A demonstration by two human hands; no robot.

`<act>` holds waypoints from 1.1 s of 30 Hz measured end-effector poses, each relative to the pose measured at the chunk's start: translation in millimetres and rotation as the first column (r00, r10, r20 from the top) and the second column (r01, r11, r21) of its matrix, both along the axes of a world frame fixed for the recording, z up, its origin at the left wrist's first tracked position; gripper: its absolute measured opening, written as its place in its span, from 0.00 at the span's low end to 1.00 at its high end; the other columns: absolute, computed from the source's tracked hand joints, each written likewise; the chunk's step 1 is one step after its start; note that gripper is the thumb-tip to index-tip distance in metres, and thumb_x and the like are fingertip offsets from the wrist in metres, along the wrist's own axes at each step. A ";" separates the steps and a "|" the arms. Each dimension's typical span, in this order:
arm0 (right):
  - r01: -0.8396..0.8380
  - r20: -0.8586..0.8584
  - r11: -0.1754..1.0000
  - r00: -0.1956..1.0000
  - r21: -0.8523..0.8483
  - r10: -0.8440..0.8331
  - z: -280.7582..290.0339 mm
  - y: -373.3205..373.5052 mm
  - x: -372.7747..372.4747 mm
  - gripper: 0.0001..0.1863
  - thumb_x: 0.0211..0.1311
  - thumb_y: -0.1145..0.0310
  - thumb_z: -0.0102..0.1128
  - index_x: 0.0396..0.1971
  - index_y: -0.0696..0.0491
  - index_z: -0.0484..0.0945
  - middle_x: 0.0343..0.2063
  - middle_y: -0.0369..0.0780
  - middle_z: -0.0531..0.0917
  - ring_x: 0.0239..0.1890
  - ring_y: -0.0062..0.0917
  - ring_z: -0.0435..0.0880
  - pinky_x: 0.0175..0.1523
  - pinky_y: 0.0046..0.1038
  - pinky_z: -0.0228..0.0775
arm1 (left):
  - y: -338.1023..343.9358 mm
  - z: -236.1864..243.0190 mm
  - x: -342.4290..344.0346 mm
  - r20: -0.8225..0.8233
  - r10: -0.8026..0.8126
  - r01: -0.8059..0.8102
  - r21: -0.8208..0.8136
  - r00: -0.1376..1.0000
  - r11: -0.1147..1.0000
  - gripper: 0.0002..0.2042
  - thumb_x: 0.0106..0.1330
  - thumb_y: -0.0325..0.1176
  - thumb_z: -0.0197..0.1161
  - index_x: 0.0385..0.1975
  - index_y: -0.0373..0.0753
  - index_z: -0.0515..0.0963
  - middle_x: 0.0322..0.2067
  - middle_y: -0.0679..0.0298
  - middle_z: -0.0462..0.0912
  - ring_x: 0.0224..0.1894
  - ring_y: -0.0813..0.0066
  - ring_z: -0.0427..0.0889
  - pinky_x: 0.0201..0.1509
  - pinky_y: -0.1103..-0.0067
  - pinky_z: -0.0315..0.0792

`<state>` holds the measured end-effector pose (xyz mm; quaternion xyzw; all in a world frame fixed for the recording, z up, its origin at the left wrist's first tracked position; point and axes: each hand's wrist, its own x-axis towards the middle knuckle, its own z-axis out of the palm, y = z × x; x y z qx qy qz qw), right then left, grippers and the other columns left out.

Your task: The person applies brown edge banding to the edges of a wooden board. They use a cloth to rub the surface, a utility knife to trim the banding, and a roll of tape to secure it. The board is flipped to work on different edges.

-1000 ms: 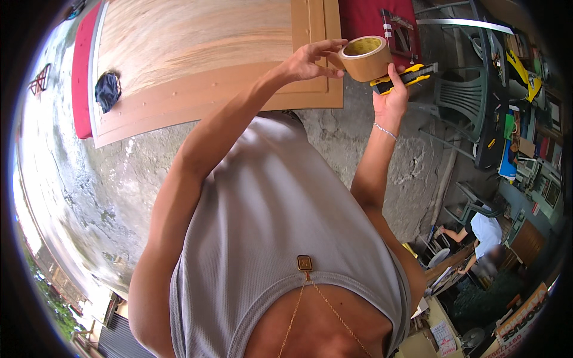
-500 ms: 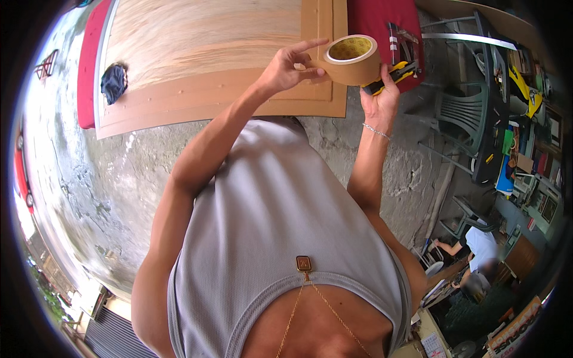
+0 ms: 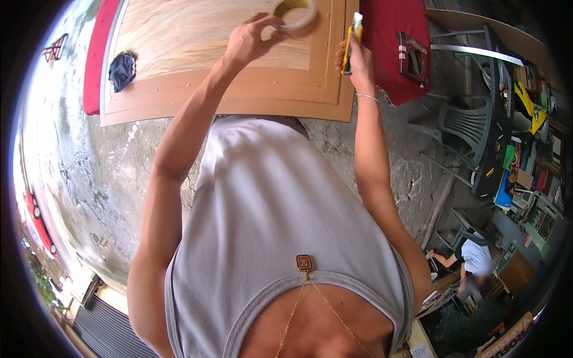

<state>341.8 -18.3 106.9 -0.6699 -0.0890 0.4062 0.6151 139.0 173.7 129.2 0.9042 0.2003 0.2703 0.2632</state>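
Observation:
My left hand (image 3: 253, 39) grips a roll of brown tape (image 3: 307, 21) by its near side, over the wooden board (image 3: 179, 36) with its brown border (image 3: 155, 86). To the right, my right hand (image 3: 359, 59) is closed round a yellow and black utility knife (image 3: 348, 48), held upright in the picture beside the board's right edge. A dark bunched cloth (image 3: 122, 71) lies at the board's left. Under the board and out to both sides is red padding (image 3: 388, 18), with a small metal frame-like tool (image 3: 412, 53) on its right part.
Right of the board stand a green plastic chair (image 3: 459, 131), a dark table with clutter (image 3: 501, 119) and a bent yellow object (image 3: 525, 95). A co-worker (image 3: 474, 256) is at lower right. Cracked concrete floor (image 3: 137, 149) lies below the board; a red car (image 3: 42, 227) shows far left.
My hands have drawn apart: the left carried the tape up and leftward over the board, while the right let go of the roll and turned the knife upright.

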 end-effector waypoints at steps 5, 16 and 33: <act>-0.063 0.579 0.929 0.766 -0.364 0.279 -77.0 37.7 9.1 0.20 0.63 0.63 0.52 0.50 0.60 0.69 0.22 0.45 0.79 0.20 0.30 0.81 0.24 0.33 0.74 | 40.7 -53.8 -10.3 -0.389 0.420 -0.375 0.189 0.820 0.907 0.14 0.62 0.53 0.64 0.43 0.57 0.82 0.39 0.61 0.82 0.41 0.61 0.83 0.45 0.66 0.75; -0.086 0.889 0.904 0.163 -0.418 0.427 -65.3 25.9 -7.0 0.48 0.44 0.55 0.75 0.65 0.51 0.60 0.57 0.52 0.66 0.62 0.44 0.64 0.59 0.47 0.63 | 10.1 -96.6 -57.9 -0.352 0.424 -0.384 0.179 0.834 0.906 0.31 0.56 0.54 0.68 0.58 0.48 0.71 0.46 0.60 0.78 0.52 0.61 0.75 0.54 0.62 0.67; 0.035 0.423 0.685 0.809 -0.728 0.409 -73.2 -54.8 -44.4 0.79 0.26 0.45 0.82 0.72 0.54 0.32 0.63 0.63 0.56 0.65 0.54 0.61 0.67 0.48 0.59 | -64.4 -114.3 -61.0 -0.570 0.279 -0.375 -0.057 0.773 0.925 0.52 0.44 0.62 0.72 0.68 0.42 0.56 0.72 0.46 0.43 0.74 0.42 0.38 0.68 0.37 0.37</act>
